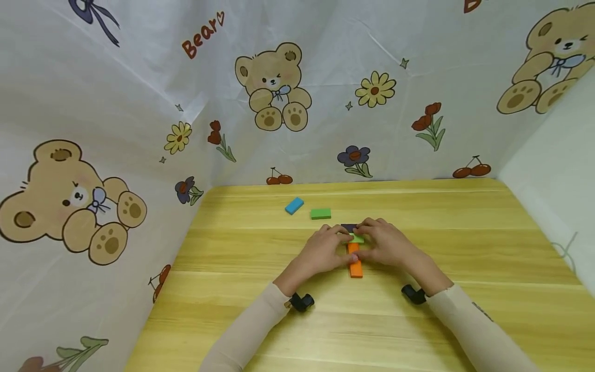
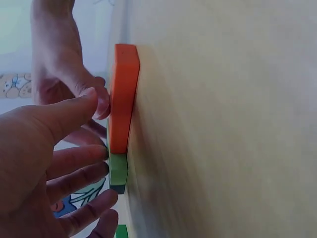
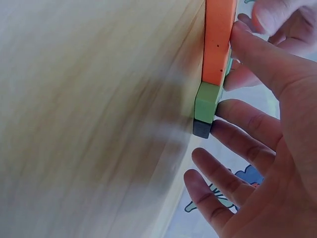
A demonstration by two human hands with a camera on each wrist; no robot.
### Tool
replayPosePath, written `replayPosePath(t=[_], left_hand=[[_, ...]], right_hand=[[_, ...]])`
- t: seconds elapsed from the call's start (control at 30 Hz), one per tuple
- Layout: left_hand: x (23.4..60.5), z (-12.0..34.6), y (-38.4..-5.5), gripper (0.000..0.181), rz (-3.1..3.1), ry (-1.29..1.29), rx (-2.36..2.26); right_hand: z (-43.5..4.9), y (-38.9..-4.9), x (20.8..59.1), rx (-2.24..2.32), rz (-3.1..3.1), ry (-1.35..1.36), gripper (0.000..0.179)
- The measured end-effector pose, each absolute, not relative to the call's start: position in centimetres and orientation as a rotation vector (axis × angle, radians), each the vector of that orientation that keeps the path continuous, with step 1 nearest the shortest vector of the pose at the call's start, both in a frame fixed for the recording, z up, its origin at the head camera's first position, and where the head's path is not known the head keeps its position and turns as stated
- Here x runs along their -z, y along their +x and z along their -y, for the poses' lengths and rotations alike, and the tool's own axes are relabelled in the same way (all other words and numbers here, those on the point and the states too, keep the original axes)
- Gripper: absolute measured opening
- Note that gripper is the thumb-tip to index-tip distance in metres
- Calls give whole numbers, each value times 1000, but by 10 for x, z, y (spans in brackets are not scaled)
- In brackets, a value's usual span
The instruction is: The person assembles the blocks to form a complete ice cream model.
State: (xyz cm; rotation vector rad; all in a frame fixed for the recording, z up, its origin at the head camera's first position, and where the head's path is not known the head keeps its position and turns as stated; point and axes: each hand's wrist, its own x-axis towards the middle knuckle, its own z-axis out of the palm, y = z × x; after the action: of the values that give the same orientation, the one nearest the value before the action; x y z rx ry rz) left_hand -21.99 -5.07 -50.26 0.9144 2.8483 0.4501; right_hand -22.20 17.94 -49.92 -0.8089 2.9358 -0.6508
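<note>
An orange block (image 1: 356,269) lies lengthwise on the table, its far end against a light green block (image 1: 357,239) set crosswise. Directly behind the green one sits a dark block (image 1: 348,227), partly covered by fingers. My left hand (image 1: 325,249) is at the left of this group; its fingertips touch the light green block (image 2: 118,169) and its thumb is over the orange one. From the other side my right hand (image 3: 257,134) reaches in, fingers extended and spread, with fingertips at the light green and dark blocks (image 3: 201,129) and the thumb by the orange block's edge.
Behind the left hand, a green block (image 1: 321,214) and a blue block (image 1: 294,205) lie apart on the wooden table (image 1: 232,248). A bear-print cloth (image 1: 325,150) stands along the back and left edges. Black wrist mounts (image 1: 302,302) are near both sleeves.
</note>
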Motion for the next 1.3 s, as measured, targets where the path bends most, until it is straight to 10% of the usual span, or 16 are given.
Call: replayPosePath(t=[1.3], left_hand=[[510,109,-301,25,-3042,310,-895]], right_hand=[[-179,-220,498,646,-2919,-731,70]])
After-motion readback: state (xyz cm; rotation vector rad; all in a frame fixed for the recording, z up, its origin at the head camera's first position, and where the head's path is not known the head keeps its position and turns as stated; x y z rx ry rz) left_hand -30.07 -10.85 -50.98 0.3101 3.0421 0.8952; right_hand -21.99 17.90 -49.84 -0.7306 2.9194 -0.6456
